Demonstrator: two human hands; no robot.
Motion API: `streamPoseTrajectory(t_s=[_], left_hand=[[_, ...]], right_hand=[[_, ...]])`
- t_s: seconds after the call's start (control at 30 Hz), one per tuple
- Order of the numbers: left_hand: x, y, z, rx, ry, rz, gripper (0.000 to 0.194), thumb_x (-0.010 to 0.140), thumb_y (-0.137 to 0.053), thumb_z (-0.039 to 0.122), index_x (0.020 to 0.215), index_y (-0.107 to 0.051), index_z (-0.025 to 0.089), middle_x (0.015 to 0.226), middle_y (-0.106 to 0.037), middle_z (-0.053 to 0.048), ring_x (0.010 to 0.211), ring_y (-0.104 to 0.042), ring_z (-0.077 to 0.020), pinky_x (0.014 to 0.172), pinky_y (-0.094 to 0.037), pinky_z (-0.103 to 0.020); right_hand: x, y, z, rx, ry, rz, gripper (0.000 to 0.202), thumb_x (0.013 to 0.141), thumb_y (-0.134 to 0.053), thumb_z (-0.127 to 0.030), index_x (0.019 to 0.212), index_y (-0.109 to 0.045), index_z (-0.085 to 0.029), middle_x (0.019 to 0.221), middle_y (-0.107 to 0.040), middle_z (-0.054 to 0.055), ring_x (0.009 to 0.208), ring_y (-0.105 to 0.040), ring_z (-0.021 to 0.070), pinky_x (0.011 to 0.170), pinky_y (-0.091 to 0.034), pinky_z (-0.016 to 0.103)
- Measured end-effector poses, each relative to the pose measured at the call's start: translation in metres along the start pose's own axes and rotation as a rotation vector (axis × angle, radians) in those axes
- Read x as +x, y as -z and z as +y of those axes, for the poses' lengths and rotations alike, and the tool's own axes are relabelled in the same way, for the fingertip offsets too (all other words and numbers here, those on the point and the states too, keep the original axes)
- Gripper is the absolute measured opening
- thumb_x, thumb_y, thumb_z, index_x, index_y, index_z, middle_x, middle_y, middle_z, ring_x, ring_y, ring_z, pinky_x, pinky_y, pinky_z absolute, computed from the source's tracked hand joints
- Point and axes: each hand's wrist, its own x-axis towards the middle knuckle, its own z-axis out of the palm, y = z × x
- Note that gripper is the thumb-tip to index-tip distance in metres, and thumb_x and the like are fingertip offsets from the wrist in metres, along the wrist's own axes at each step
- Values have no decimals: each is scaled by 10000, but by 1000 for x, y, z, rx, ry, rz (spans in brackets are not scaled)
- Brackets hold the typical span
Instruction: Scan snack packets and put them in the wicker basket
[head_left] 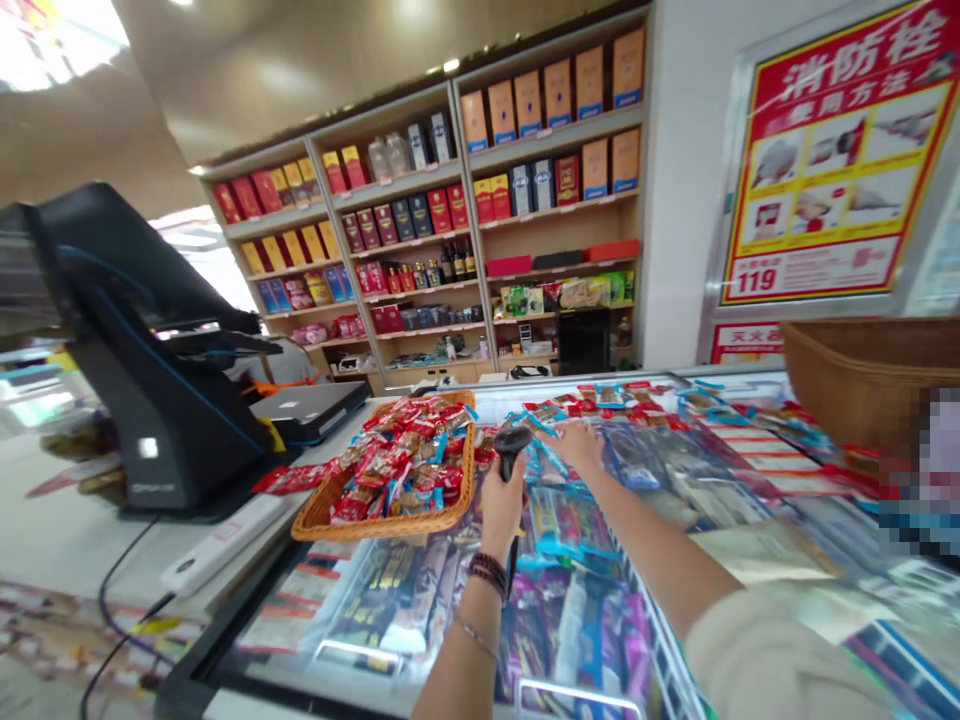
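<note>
My left hand (501,505) is closed round the handle of a black handheld barcode scanner (513,440), its head tilted upward. Beaded bracelets circle that wrist. Beyond it, my right hand (579,446) reaches low over small red and blue snack packets (546,462) on the freezer's glass top; its fingers are smeared, so whether they grip a packet is unclear. Left of my left hand stands an orange wicker basket (307,522) heaped with the same kind of wrapped snacks (405,452). More loose packets (645,400) lie along the far edge.
Under the glass, the chest freezer (577,610) holds many wrapped ice creams. A black checkout terminal (142,370) and a white power strip (225,540) with cables are on the left counter. A brown basket (862,390) stands at the right. Shelves (465,200) of boxes line the back wall.
</note>
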Motion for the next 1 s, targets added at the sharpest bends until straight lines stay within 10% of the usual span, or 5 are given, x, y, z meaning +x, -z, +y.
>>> streamPoseTrajectory(t_s=[0.23,0.47,1.0], left_hand=[[-2,1,3,72,-3,-30,559,823,-701,769,814,-570,226,518,-524,46,423,-528,-142,457,-358,-249],[-6,2,9,93,-28,-60,546,831,-691,756,774,-550,231,492,-513,43,423,-501,-137,466,-343,-252],[-9,3,6,122,-112,-202,563,817,-649,775,806,-563,218,486,-496,47,411,-476,-131,467,-344,-256]], right_hand=[[6,-2,8,381,55,-32,324,755,-850,-449,988,-791,-231,970,-826,87,948,-780,300,875,-586,403],[-8,8,21,991,-146,221,565,655,-825,-669,985,-752,-216,662,-739,24,605,-710,261,571,-592,375],[-13,7,25,991,-130,259,563,652,-712,-756,809,-728,-216,646,-712,53,640,-677,257,604,-552,355]])
